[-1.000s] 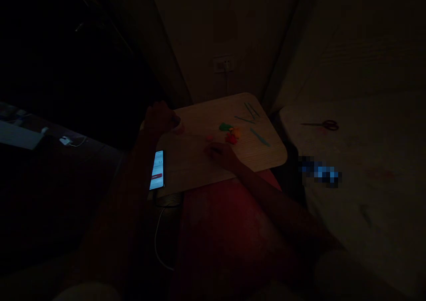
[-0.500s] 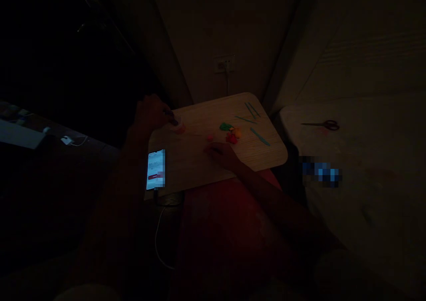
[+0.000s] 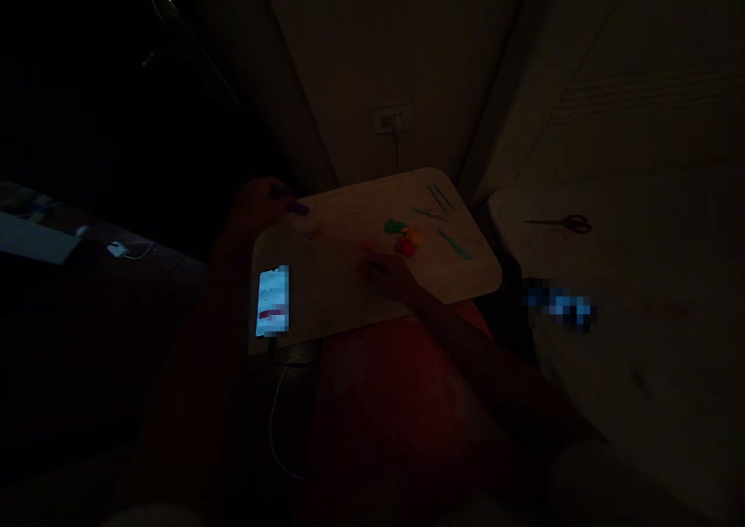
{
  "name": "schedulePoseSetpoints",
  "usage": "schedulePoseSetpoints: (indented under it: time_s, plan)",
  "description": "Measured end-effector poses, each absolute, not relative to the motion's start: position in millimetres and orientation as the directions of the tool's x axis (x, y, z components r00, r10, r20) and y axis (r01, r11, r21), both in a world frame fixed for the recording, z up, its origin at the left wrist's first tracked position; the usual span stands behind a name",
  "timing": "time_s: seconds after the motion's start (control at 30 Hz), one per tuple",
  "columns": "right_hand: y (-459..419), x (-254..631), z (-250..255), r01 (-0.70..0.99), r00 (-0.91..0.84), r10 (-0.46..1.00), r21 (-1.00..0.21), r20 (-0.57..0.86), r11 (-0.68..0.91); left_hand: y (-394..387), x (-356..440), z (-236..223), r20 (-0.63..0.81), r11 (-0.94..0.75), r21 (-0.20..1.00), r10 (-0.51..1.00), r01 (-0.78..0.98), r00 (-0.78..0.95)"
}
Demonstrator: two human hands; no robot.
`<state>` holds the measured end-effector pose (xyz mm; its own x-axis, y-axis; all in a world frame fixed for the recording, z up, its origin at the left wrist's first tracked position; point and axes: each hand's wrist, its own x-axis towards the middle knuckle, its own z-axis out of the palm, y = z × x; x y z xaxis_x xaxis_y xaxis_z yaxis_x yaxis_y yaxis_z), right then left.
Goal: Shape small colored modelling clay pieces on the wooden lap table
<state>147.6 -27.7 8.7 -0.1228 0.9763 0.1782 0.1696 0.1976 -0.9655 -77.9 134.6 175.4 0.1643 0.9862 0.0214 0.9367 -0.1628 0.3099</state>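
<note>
where left fingers pinch, purple piece slanting rightward

On the tabletop, a tub sits just right of the left hand; the smartphone lies nearer the body from it. Just beyond the right hand's fingers lies a small lump; a lump cluster lies beyond that hand, sticks right of the cluster. Scissors lie well right, off the tabletop.
</note>
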Motion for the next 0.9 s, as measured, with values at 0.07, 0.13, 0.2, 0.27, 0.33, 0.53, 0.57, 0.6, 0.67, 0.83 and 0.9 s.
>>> schedulePoseSetpoints:
  time_s: [0.07, 0.13, 0.2, 0.27, 0.33, 0.53, 0.57, 0.6, 0.67, 0.83, 0.9]
  plan:
    - [-28, 147, 8, 0.166, -0.12, 0.973, -0.962, 0.196, 0.215, 135, -80, 174, 0.021, -0.119, 0.404, 0.992, 0.907, 0.121]
    - [-28, 147, 7, 0.146, -0.108, 0.974, -0.966, 0.197, 0.212, 131, -81, 172, 0.02, -0.064, 0.535, 0.998, 0.842, 0.063]
    - [-27, 147, 5, 0.106, -0.098, 0.981, -0.978, 0.17, 0.18, 122, -80, 167, -0.003, 0.0, 0.701, 1.0, 0.713, 0.003]
    - [-26, 147, 5, 0.046, -0.091, 0.987, -0.99, 0.131, 0.136, 106, -76, 157, -0.038, 0.029, 0.862, 0.999, 0.507, 0.007]
    - [-25, 148, 5, -0.026, -0.093, 0.991, -0.995, 0.099, 0.097, 87, -67, 141, -0.111, 0.07, 0.963, 0.983, 0.259, 0.147]
    - [-22, 154, 6, -0.222, -0.081, 0.991, -0.971, 0.107, 0.086, 35, -33, 83, -0.232, 0.271, 0.96, 0.915, -0.077, 0.331]
    - [-21, 154, 6, -0.226, -0.074, 0.992, -0.971, 0.1, 0.081, 29, -29, 76, -0.251, 0.3, 0.949, 0.902, -0.093, 0.352]
    - [-21, 155, 5, -0.22, -0.072, 0.993, -0.973, 0.09, 0.072, 24, -25, 69, -0.263, 0.32, 0.942, 0.893, -0.103, 0.366]
    - [-21, 156, 4, -0.195, -0.08, 0.994, -0.979, 0.072, 0.056, 17, -20, 60, -0.26, 0.325, 0.938, 0.891, -0.123, 0.373]
    - [-21, 158, 4, -0.177, -0.087, 0.995, -0.983, 0.054, 0.038, 7, -13, 45, -0.195, 0.217, 0.975, 0.944, -0.054, 0.266]
    - [-21, 159, 5, -0.172, -0.075, 0.996, -0.985, 0.039, 0.026, 4, -13, 40, -0.171, 0.181, 0.983, 0.957, -0.019, 0.234]
